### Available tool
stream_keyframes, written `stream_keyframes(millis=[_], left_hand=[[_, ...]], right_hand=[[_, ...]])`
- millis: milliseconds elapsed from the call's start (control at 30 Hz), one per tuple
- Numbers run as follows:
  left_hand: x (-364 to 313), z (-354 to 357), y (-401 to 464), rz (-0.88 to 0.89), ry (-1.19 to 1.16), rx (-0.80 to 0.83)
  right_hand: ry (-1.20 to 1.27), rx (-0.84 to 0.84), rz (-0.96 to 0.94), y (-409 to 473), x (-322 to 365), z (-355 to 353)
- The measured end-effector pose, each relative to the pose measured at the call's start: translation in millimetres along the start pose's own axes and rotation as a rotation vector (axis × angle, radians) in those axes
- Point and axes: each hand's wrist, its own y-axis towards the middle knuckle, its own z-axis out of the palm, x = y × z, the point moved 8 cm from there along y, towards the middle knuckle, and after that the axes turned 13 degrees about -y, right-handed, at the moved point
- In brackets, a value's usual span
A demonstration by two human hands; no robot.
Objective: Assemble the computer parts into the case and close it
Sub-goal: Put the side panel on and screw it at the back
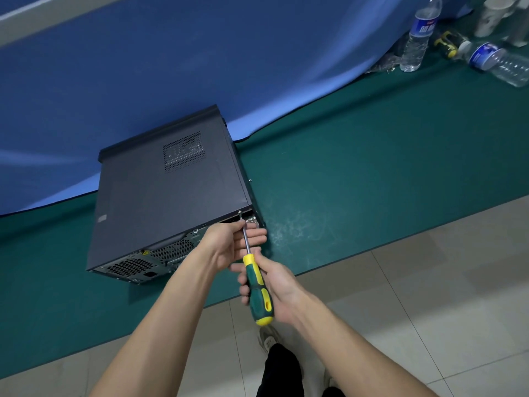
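a dark grey computer case (169, 193) lies on its side on the bench (357, 179), whose top is covered by a green mat, with the case's far end resting against a blue cloth (200, 61) that hangs behind it. the side panel with its perforated vent faces up and sits on the case; the rear panel, with fan grille and power supply mesh, faces the person. the right hand (274, 287) is curled around the green and yellow handle of a screwdriver (256, 282), whose metal shaft runs up to the top rear corner of the case, the tip meeting a small screw (240, 214) at the panel's edge. the left hand (232, 242) sits just below that corner, fingers bent, with the thumb and fingertips pinching the shaft close to its tip. a second small screw (250, 180) shows on the case's right side edge. well away at the bench's far right stand one upright plastic water bottle (420, 35) and another water bottle lying down (498, 63), with a small black and yellow object (449, 43) between them; what it is cannot be told. pale floor tiles (429, 282) lie below the bench edge, along with the person's dark trouser leg and shoe.
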Motion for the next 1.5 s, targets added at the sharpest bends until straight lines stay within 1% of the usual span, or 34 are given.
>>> stream_keyframes(millis=[67,100,200,300,400,467,533,600,667,733,767,833,900,933,967,1067,1133,1200,1267,1300,1400,1467,1500], left_hand=[[-4.6,-2.9,-0.9,0.034,0.07,-0.023],[-6.8,-3.9,-0.5,0.052,0.088,-0.038],[-10.0,-7.3,1.1,0.103,0.104,-0.084],[-7.1,-8.7,1.6,0.157,0.073,-0.113],[-5.0,-5.8,-0.1,0.205,-0.001,-0.115],[-1.8,-2.5,-0.7,0.161,-0.04,-0.063],[1.0,1.3,-3.2,0.079,-0.037,0.008],[-0.5,2.0,-5.1,0.056,-0.009,0.01],[-4.6,1.2,-6.5,0.079,0.004,-0.035],[-8.4,-1.7,-5.3,0.114,0.026,-0.091],[-9.1,-3.4,-4.5,0.13,0.049,-0.112],[-9.6,-6.6,-2.8,0.166,0.114,-0.142],[-10.6,-8.8,-2.2,0.211,0.171,-0.163],[-10.9,-9.9,-2.0,0.219,0.175,-0.16],[-10.7,-10.6,-2.3,0.205,0.164,-0.137],[-8.1,-9.0,-4.4,0.074,0.15,-0.01],[-11.8,-11.2,-7.1,0.067,0.182,-0.008],[-16.7,-12.3,-8.0,0.107,0.183,-0.055],[-20.4,-13.3,-7.5,0.148,0.176,-0.111],[-21.4,-14.3,-6.5,0.168,0.188,-0.136],[-22.3,-18.6,-4.3,0.23,0.231,-0.188],[-18.7,-19.2,-3.2,0.252,0.207,-0.186],[-15.6,-18.7,-2.6,0.249,0.184,-0.166]], right_hand=[[-0.023,-0.005,0.01,1.0,-1.9,-1.7],[-0.049,-0.035,0.004,1.5,-2.6,-3.6],[-0.149,-0.209,-0.053,1.0,-2.5,-12.7],[-0.289,-0.37,-0.133,-2.4,4.1,-21.4],[-0.337,-0.417,-0.164,-4.5,11.3,-22.0],[-0.255,-0.358,-0.14,-4.6,11.8,-17.1],[-0.081,-0.233,-0.076,-3.7,7.9,-10.4],[0.088,-0.081,-0.023,-4.5,5.4,-2.4],[0.102,-0.005,0.0,-5.6,4.1,0.9],[0.001,-0.037,0.032,-6.2,0.7,-0.3],[-0.072,-0.092,0.035,-6.8,-0.7,-3.2],[-0.202,-0.229,-0.015,-6.3,-0.4,-10.7],[-0.244,-0.327,-0.082,-5.1,1.2,-16.7],[-0.22,-0.334,-0.093,-4.1,0.5,-17.6],[-0.174,-0.302,-0.087,-2.6,-1.3,-15.5],[0.052,-0.11,-0.037,-2.0,-7.9,-2.3],[0.181,0.01,-0.023,-2.6,-8.8,6.0],[0.178,0.054,-0.018,-3.1,-6.6,10.1],[0.069,0.014,0.002,-3.2,-4.1,10.2],[-0.006,-0.045,0.001,-3.3,-2.4,7.0],[-0.237,-0.29,-0.065,-1.6,5.2,-7.9],[-0.298,-0.387,-0.113,-0.5,7.2,-15.1],[-0.293,-0.399,-0.123,0.2,6.9,-16.6]])
